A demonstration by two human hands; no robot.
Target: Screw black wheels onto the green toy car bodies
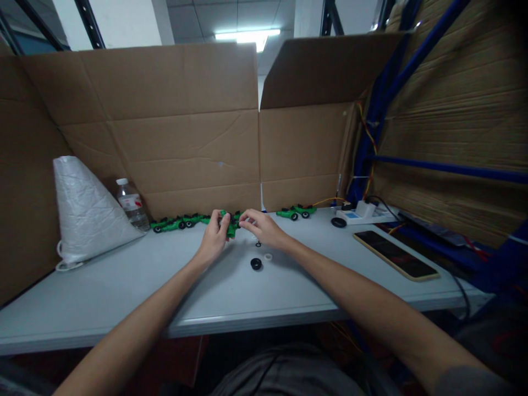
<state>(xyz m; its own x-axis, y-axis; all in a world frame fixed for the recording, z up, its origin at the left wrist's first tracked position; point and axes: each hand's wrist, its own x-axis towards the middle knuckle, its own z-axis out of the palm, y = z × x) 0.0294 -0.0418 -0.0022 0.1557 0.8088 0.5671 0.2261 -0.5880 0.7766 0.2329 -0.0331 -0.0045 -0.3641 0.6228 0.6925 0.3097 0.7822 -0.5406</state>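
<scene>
Cardboard panels (185, 137) rise at the back of the surface (214, 302), behind the green toy car (231, 231), with a ceiling light (247, 36) above them.

Far left of the car, a white bag (93, 212) leans next to a clear bottle (134, 204); if the bag slumped, it could tip the bottle. Between bottle and car runs a row of green cars (168, 225), easily knocked askew by a stray knuckle. At the car's left side, the left hand (214, 232) pinches it between thumb and fingers; too hard a squeeze might make it twist out of the grip. At its right side, the right hand (264, 226) has its fingertips drawn together; I cannot tell what they pinch, and a slip there could drop something small.

Nearer the person than the car and just right of it lie a black wheel (256, 265), a small black ring (258, 244) and a white ring (268, 257), which a brushing wrist could send rolling off the front edge.

Well right of the car come two more cars (297, 212), a black disc (339, 222), a power strip (355, 218) whose cords could snag a sleeve, a phone (396, 254) and a blue frame (381, 104).
</scene>
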